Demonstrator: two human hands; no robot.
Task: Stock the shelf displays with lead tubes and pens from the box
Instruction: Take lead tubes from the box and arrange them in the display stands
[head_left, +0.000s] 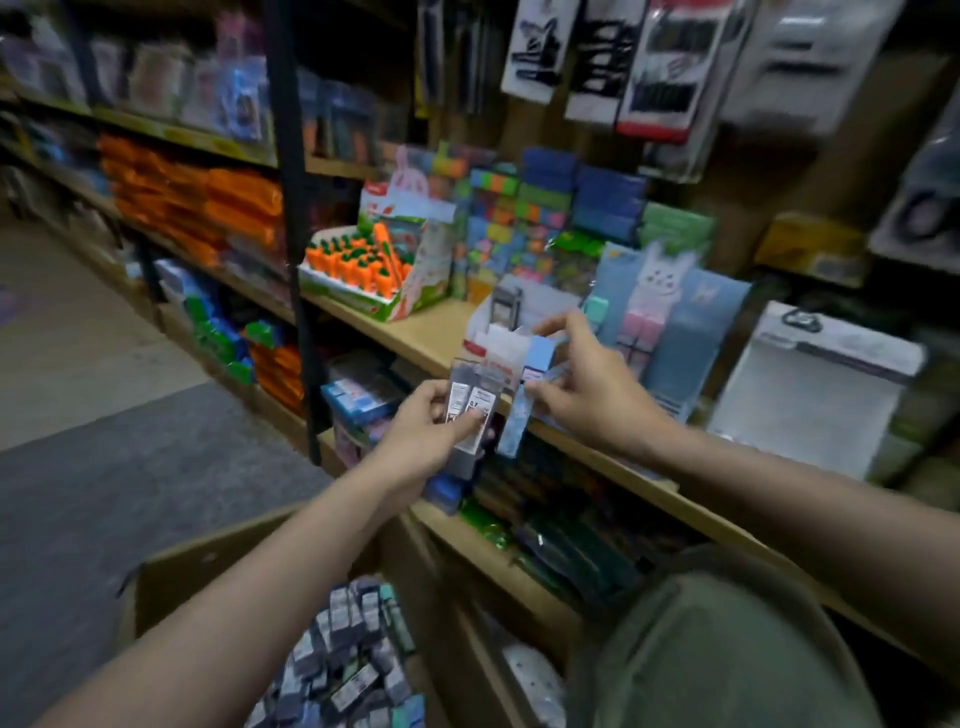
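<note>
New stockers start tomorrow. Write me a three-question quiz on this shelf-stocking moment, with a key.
1. True or false: the left hand grips a bunch of grey lead tubes.
2. The right hand pinches which item? A) an orange carrot pen B) a light blue lead tube C) a hair clip card
3. Fill in: more lead tubes lie in the cardboard ____ below the arms.

Key: 1 true; 2 B; 3 box. The carrot pens stand in their display further left on the shelf.
</note>
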